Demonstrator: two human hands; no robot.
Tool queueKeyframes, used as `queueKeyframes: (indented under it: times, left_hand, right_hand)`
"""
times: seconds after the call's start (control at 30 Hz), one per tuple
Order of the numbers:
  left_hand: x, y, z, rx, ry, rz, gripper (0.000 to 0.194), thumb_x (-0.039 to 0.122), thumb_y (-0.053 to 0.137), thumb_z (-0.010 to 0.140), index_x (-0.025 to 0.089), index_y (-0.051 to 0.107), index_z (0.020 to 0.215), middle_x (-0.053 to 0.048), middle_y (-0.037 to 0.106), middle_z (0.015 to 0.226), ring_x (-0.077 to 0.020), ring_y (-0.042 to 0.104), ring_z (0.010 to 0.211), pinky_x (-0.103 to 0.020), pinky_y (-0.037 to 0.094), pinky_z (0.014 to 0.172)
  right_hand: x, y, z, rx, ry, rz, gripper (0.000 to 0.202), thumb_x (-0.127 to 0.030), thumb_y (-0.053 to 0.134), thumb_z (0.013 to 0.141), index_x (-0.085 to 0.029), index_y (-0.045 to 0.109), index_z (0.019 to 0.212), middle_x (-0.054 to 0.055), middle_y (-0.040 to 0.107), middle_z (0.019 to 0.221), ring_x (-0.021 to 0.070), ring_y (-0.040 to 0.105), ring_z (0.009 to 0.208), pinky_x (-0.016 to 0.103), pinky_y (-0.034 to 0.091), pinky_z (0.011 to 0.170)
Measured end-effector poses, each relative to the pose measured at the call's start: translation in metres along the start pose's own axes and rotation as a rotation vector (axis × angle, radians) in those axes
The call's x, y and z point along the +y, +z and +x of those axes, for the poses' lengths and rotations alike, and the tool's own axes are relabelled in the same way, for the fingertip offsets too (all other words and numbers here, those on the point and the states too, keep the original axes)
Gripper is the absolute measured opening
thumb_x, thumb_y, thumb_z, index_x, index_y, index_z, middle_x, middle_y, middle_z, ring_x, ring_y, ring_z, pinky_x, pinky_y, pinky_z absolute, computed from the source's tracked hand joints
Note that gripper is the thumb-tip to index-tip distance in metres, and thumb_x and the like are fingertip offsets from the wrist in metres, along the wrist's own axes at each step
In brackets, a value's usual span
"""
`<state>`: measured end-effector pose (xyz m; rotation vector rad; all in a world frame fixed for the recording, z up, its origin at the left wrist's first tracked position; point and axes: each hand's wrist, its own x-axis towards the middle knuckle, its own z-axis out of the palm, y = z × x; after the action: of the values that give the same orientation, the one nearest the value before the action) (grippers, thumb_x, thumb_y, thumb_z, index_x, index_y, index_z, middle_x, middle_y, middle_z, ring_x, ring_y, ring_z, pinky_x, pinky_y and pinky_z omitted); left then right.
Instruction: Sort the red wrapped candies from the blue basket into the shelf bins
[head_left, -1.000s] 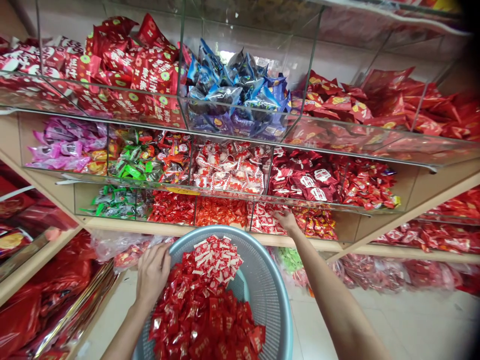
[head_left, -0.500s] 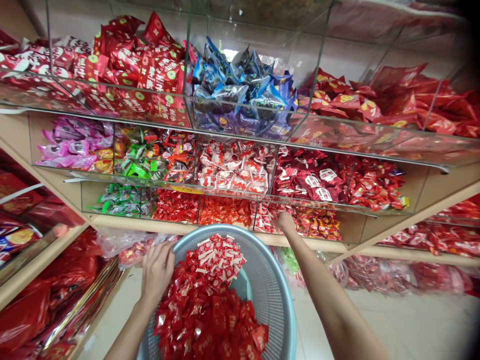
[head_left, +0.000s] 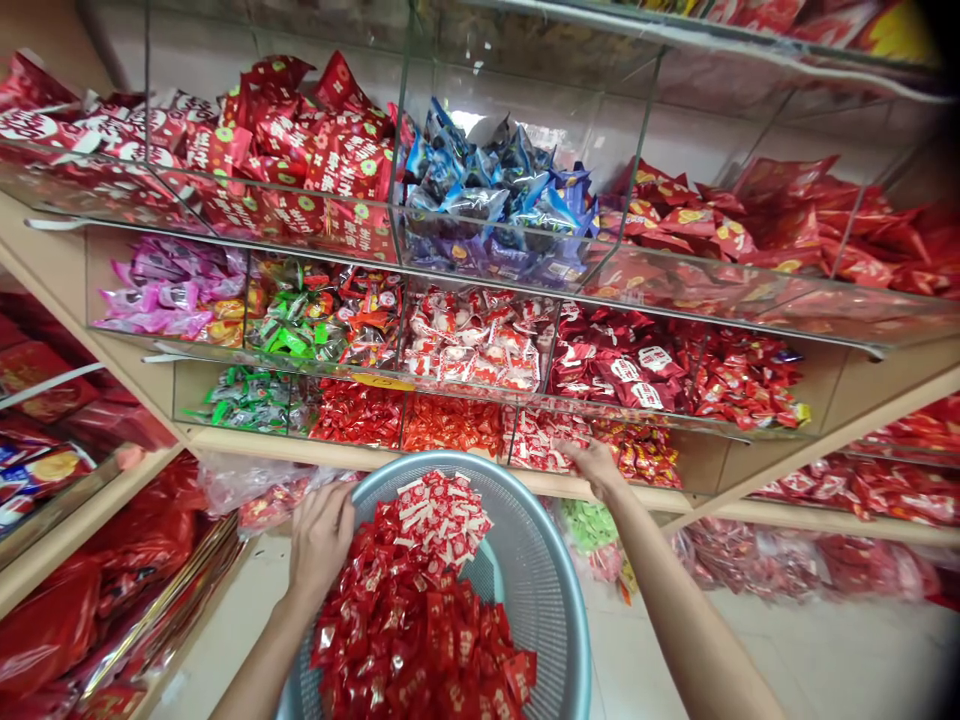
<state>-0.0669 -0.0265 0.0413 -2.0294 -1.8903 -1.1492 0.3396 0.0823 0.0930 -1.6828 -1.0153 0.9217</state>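
A blue-grey plastic basket sits in front of me, tilted toward the shelves. It holds a heap of shiny red wrapped candies, with smaller red-and-white wrapped candies piled at the far side. My left hand is closed over the basket's left rim; its fingertips are partly hidden. At the front of the lowest shelf, my right hand reaches beside a bin of red-and-white candies. Its fingers look stretched out to the left, and I see nothing held in them.
Clear dividers split the shelves into candy bins, with blue bags and large red bags higher up. A wooden shelf edge runs just behind the basket. Plastic-bagged goods lie below at the right.
My right hand has come slightly back and to the right from the red-and-white candy bin, its fingers now straighter. My left hand stays on the rim. The view has tilted up a little.
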Motion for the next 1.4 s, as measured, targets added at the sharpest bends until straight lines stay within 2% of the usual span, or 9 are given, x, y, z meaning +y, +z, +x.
queueKeyframes:
  times: [0.17,0.3,0.4,0.53,0.77,0.93,1.1,1.2,1.4]
  left_hand:
    - [0.038,-0.002,0.008,0.04,0.07,-0.1,0.023,0.024,0.043,0.089,0.02,0.06,0.104,-0.006,0.065,0.099,-0.019,0.057,0.094,-0.036,0.044,0.085]
    - [0.087,-0.002,0.002,-0.07,0.262,-0.201,0.022,0.025,0.047,0.089,0.022,0.06,0.106,-0.004,0.066,0.098,-0.0172,0.058,0.095,-0.034,0.045,0.085]
    - [0.106,0.0,-0.011,-0.146,0.382,-0.219,0.026,0.025,0.048,0.089,0.023,0.058,0.113,-0.005,0.066,0.103,-0.0167,0.059,0.096,-0.033,0.046,0.085]
    - [0.103,0.001,-0.025,-0.162,0.451,-0.24,0.025,0.019,0.046,0.089,0.021,0.059,0.11,-0.004,0.066,0.102,-0.0141,0.06,0.093,-0.028,0.049,0.08]
    - [0.091,0.002,-0.031,-0.149,0.494,-0.239,0.023,0.018,0.043,0.091,0.022,0.062,0.103,-0.002,0.067,0.096,-0.013,0.062,0.088,-0.028,0.049,0.08]
    - [0.076,0.011,-0.013,-0.167,0.376,-0.199,0.025,0.024,0.042,0.092,0.022,0.06,0.109,-0.004,0.066,0.104,-0.0157,0.06,0.098,-0.031,0.047,0.085]
    - [0.063,0.032,0.011,-0.187,0.314,-0.062,0.023,0.025,0.039,0.092,0.02,0.06,0.099,-0.005,0.065,0.1,-0.018,0.058,0.094,-0.033,0.043,0.082]
    - [0.065,0.044,0.017,-0.203,0.325,-0.016,0.023,0.024,0.038,0.092,0.019,0.06,0.098,-0.006,0.064,0.099,-0.0187,0.057,0.092,-0.034,0.041,0.081]
    - [0.074,0.058,0.016,-0.21,0.295,0.058,0.022,0.023,0.039,0.091,0.018,0.06,0.095,-0.006,0.063,0.095,-0.0202,0.054,0.089,-0.035,0.039,0.079]
  right_hand:
    - [0.002,0.03,-0.074,-0.439,0.128,0.395,0.032,-0.04,0.079,0.059,-0.016,0.067,0.076,-0.001,0.064,0.062,0.0041,0.042,0.041,0.016,0.03,0.037]
    - [0.01,0.069,-0.126,-0.545,0.293,0.545,0.032,-0.038,0.08,0.059,-0.018,0.067,0.08,0.0,0.069,0.077,0.0045,0.049,0.049,0.014,0.029,0.038]
    - [0.018,0.091,-0.154,-0.618,0.405,0.595,0.033,-0.037,0.081,0.059,-0.018,0.066,0.081,-0.001,0.067,0.073,0.0056,0.051,0.051,0.014,0.029,0.039]
    - [0.029,0.101,-0.175,-0.638,0.461,0.604,0.034,-0.037,0.081,0.059,-0.018,0.067,0.084,0.0,0.067,0.073,0.0085,0.054,0.056,0.016,0.031,0.041]
    - [0.033,0.098,-0.185,-0.616,0.516,0.588,0.034,-0.039,0.079,0.063,-0.021,0.067,0.09,0.001,0.071,0.086,0.0118,0.06,0.074,0.017,0.039,0.055]
    - [0.039,0.095,-0.189,-0.592,0.568,0.64,0.033,-0.04,0.077,0.065,-0.018,0.067,0.087,0.003,0.071,0.081,0.0101,0.06,0.064,0.015,0.034,0.046]
    - [0.05,0.091,-0.192,-0.51,0.667,0.73,0.03,-0.039,0.077,0.064,-0.019,0.064,0.082,-0.001,0.068,0.078,0.0074,0.058,0.06,0.015,0.039,0.046]
    - [0.054,0.09,-0.193,-0.462,0.735,0.786,0.027,-0.039,0.075,0.066,-0.019,0.062,0.079,-0.001,0.066,0.076,0.0074,0.057,0.058,0.015,0.04,0.046]
    - [0.046,0.085,-0.195,-0.521,0.758,0.93,0.015,-0.031,0.056,0.074,-0.018,0.061,0.078,0.0,0.064,0.072,0.0085,0.054,0.057,0.017,0.044,0.051]
